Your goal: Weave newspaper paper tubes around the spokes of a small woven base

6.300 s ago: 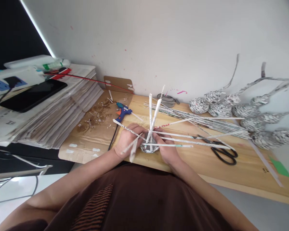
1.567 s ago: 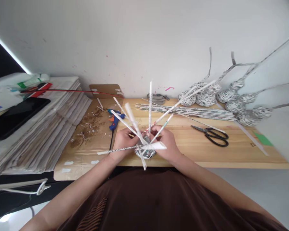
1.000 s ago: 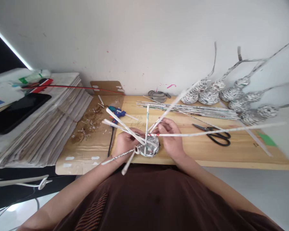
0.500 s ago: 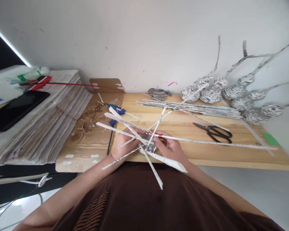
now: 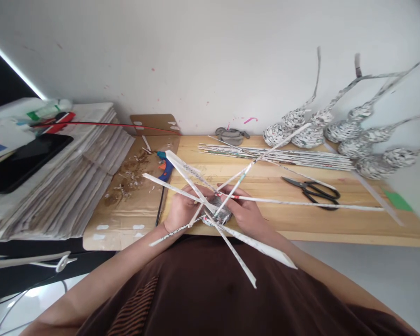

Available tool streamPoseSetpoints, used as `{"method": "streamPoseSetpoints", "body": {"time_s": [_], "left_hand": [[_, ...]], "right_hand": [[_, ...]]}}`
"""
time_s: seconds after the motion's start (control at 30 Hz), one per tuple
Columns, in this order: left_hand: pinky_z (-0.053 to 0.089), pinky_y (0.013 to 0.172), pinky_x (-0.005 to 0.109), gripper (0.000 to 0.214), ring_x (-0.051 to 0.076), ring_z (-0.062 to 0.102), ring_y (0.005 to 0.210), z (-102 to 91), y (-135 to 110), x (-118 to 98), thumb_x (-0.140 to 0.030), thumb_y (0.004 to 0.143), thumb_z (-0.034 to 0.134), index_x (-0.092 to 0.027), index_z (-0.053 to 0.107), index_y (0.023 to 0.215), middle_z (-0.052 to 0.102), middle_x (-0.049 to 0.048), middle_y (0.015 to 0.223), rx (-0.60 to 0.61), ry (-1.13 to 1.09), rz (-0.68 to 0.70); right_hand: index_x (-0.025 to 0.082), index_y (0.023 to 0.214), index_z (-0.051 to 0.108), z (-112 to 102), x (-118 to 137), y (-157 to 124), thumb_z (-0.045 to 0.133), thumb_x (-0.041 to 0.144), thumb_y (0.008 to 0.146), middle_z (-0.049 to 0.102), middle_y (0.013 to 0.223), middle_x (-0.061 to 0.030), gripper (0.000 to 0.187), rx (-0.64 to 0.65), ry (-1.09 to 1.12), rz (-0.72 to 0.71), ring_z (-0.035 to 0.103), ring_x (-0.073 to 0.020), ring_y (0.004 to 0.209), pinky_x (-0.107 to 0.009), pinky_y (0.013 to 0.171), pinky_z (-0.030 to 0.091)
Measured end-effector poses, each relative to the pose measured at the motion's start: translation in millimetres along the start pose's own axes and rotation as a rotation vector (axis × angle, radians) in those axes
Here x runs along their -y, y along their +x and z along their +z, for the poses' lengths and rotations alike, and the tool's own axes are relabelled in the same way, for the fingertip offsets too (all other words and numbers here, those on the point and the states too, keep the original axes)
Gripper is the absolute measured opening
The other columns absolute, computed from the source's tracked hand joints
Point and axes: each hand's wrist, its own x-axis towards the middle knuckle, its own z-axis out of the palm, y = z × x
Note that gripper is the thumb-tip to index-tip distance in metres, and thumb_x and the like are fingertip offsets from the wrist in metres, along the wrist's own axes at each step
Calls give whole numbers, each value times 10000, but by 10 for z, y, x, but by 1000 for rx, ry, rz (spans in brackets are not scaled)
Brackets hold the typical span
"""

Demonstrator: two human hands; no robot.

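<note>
Between my hands, close to the table's front edge, is a small woven newspaper piece with several rolled-paper spokes radiating from it. My left hand is closed around its left side, its fingertips partly hidden behind the spokes. On the other side, my right hand has its thumb and fingers pinched at the piece's upper right rim, on a long paper tube that runs out to the right past the scissors. One wide flattened spoke points toward my front at the lower right.
Scissors lie right of my hands. Behind are a bundle of paper tubes and several woven gourd-shaped pieces. A blue glue gun rests at the cardboard's edge. Stacked newspapers stand at left, a phone on top.
The woven piece has turned slightly in my hands, and its lower spokes have swung to the right. The long tube's far end has shifted left and up. Both hands keep their hold.
</note>
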Motion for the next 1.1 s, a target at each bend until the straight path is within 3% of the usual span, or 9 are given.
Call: {"method": "streamPoseSetpoints", "body": {"time_s": [0.17, 0.4, 0.53, 0.67, 0.83, 1.1], "left_hand": [[586, 826, 328, 116, 200, 738, 809, 11, 3, -40, -233, 872, 680, -203, 791, 856, 794, 59, 849, -17, 38, -33], [604, 778, 315, 197, 213, 743, 822, 73, 5, -5, -317, 806, 766, -183, 785, 950, 790, 86, 946, -38, -91, -162], [595, 812, 328, 156, 209, 729, 836, 103, 68, -34, -323, 786, 794, -201, 789, 884, 783, 67, 881, -6, -113, -133], [585, 828, 318, 128, 194, 723, 837, 136, 97, -70, -307, 820, 763, -207, 763, 739, 779, 55, 854, -53, -175, -84], [565, 816, 305, 69, 177, 703, 823, 123, 48, -93, -229, 876, 689, -181, 719, 837, 750, 48, 845, -60, -139, -74], [581, 756, 282, 97, 172, 694, 766, 96, 65, -53, -274, 844, 726, -179, 714, 824, 743, 43, 816, -3, -32, -120]], "right_hand": [[215, 955, 694, 30, 2, 24, 732, 402, 833, 740, 878, -22, 227, -5, 59, 6, 687, -183, 806, -315, 743, 554], [217, 896, 660, 60, -28, 34, 741, 442, 807, 702, 727, 10, 255, -50, 58, 37, 659, -159, 649, -287, 624, 529], [220, 859, 670, 72, -34, 48, 735, 440, 795, 728, 771, -11, 238, -77, -30, 7, 679, -181, 706, -319, 663, 556], [221, 906, 707, 72, -55, 56, 736, 442, 779, 747, 812, -29, 256, -124, -72, -33, 686, -201, 743, -349, 696, 571], [239, 950, 719, 57, 40, 1, 691, 404, 832, 748, 864, -22, 205, -37, -51, -20, 694, -203, 830, -362, 780, 576], [226, 947, 702, 20, -28, 42, 659, 425, 871, 738, 822, -16, 217, -28, -104, -40, 682, -193, 767, -334, 704, 560]]}}
